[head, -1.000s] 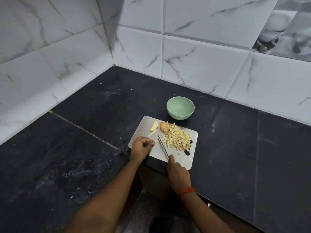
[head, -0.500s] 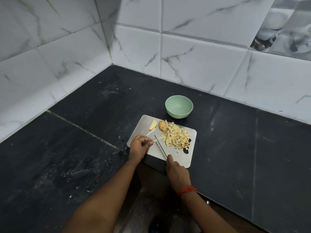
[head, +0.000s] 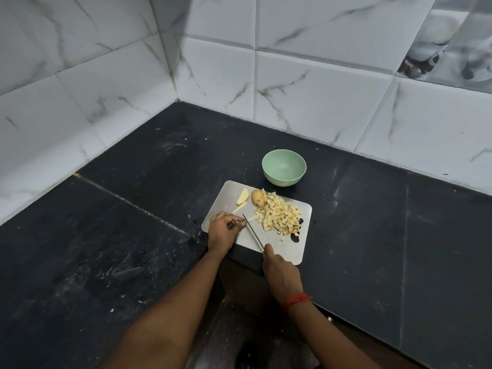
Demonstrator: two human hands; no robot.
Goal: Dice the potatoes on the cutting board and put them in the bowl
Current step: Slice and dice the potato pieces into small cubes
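- At the front edge of the black stone counter (head: 372, 222): steel-grey cutting board (head: 290, 246), lying flat and skewed to the edge, well clear of the walls.
- Mint-green bowl (head: 282, 181) sits on the counter just beyond the board's far edge, upright, apart from the board. No potato in it.
- Diced potato pile (head: 281, 215) covers the right half of the board, from the far edge down towards the near right corner. It partly covers a dark cut-out there. A few cubes lie loose at the pile's near side.
- Unpeeled potato chunk (head: 258, 197) at the board's far edge, touching the left end of the pile.
- Potato wedge (head: 243, 196) by the far left corner, just beside the chunk and not touching it. Thin potato strip (head: 238, 208) below it, towards the left hand.
- Left hand (head: 223, 231) on the near left part of the board, fingers curled, tips down next to the blade. Cannot tell whether anything is pinned under them.
- Right hand (head: 281, 275) at the board's near edge, fist closed round the knife (head: 253, 233) handle, index finger along the top. The blade angles to the far left, tip just beside the left fingertips, with a small pale piece on its right.
- Red thread band (head: 296, 299) on the right wrist.
- White marble-look tiles (head: 319, 97) on both walls, meeting at the back left corner.
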